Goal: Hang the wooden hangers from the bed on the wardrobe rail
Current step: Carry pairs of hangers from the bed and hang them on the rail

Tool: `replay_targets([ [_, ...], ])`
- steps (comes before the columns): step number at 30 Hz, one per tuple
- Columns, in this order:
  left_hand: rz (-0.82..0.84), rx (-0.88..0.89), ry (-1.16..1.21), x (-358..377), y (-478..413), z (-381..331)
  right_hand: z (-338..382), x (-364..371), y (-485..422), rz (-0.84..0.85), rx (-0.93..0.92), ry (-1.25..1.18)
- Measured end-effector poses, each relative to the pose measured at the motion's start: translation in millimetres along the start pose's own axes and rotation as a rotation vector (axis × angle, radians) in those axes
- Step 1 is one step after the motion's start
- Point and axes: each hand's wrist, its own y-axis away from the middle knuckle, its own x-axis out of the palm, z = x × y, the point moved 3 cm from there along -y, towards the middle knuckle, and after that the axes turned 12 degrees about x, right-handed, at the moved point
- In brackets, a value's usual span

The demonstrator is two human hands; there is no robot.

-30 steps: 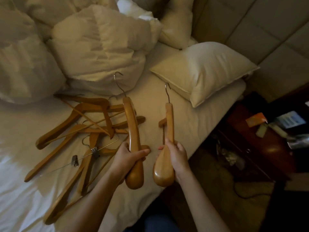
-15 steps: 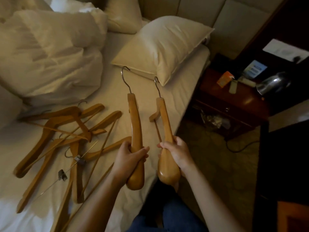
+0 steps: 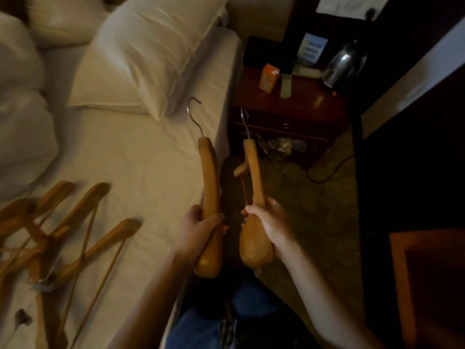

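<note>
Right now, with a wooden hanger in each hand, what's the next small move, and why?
Probably carry both away from the bed and look for the wardrobe rail, which isn't in view. The left hand grips one tan wooden hanger and the right hand another, so neither can take more from the pile of wooden hangers on the white bed.

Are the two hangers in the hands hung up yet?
No. Left hand and right hand each hold a hanger; no rail in view.

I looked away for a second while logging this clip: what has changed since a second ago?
The view swung right, from bed toward nightstand. Both held wooden hangers, left and right, now hang past the bed's edge. Unchanged: left hand and right hand grips; the hanger pile on the bed.
</note>
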Motion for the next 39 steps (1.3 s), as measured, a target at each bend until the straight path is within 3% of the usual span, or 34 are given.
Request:
replay_targets([
  [8,0.317,-0.114,-0.079,109,-37,2,-31,-111,-20,-0.135,0.185,-0.269],
  [19,0.731,-0.229,-0.244,227,-61,-13,-63,-195,-1,-0.326,0.222,-0.759],
  [23,0.869,-0.217,-0.332,272,-73,-33,-59,-218,9,-0.537,0.186,-0.885],
  [31,1.162,-0.196,-0.476,361,-96,-70,-45,-245,17,-0.805,0.163,-1.156],
  [39,1.456,-0.064,-0.628,426,-69,-86,-49,-265,48,-0.945,0.057,-1.379],
])
